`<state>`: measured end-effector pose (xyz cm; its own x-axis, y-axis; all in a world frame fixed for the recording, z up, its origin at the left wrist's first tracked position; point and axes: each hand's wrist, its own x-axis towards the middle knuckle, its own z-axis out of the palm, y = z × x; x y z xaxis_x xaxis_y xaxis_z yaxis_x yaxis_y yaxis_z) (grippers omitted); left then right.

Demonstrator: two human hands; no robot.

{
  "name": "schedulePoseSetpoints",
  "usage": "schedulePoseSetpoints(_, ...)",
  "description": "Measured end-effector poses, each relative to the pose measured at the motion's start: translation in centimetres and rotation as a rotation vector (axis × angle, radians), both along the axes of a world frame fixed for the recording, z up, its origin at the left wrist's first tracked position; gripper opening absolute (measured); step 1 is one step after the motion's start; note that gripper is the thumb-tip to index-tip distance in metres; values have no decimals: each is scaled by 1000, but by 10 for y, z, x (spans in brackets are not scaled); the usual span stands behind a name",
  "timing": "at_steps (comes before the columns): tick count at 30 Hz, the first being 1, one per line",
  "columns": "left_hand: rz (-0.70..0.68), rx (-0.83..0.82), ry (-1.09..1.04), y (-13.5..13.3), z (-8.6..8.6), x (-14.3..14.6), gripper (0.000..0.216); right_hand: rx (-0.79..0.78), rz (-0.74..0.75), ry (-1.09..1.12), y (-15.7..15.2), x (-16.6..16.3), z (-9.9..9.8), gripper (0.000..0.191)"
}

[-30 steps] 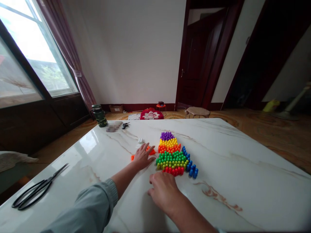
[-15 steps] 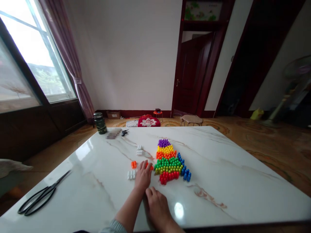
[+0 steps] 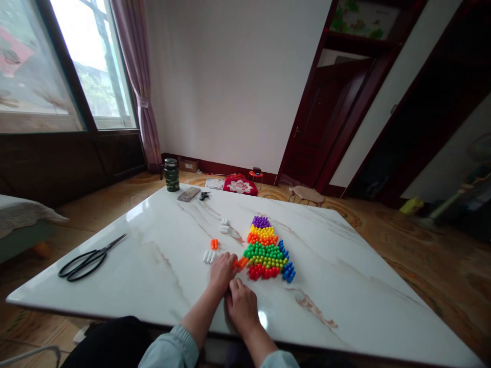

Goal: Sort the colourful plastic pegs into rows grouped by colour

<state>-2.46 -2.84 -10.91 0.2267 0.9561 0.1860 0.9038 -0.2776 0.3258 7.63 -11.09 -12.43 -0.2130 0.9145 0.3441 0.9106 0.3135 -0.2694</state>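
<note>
My left hand is at the left side of a colourful bead piece, its fingers bent round a few orange beads. Those beads lie slantwise, with their far end close to the green and olive rows. The piece has bands of purple, yellow, orange, green, olive and red beads, with blue beads along its right side. Nearer to me, my right hand rests on the table with curled fingers; whatever they may hold is hidden. Left of the piece lie separate orange beads and white beads.
Black-handled scissors lie on the left of the marble-patterned table. More white beads are farther back. A camouflage flask, a phone and keys are at the far left edge.
My view has tilted and shifted. My left hand's fingers, stretched over the orange beads before, are now more bent, and those beads slant towards the piece. My right hand stays close beside it.
</note>
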Motion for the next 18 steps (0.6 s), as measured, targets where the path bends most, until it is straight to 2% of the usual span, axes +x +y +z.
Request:
schedulePoseSetpoints(6, 41, -14, -46, -2, -2, 2, 13, 44, 12, 46, 1, 3, -3, 15)
schedulePoseSetpoints(12, 60, 15, -158, -12, -6, -6, 16, 80, 20, 249, 0, 10, -5, 17)
schedulePoseSetpoints(15, 61, 54, -349, -14, -13, -12, 18, 200, -63, 382, 1, 16, -6, 17)
schedulePoseSetpoints(18, 57, 93, -529, -13, -17, -15, 20, 287, -195, 351, 4, 17, -12, 37)
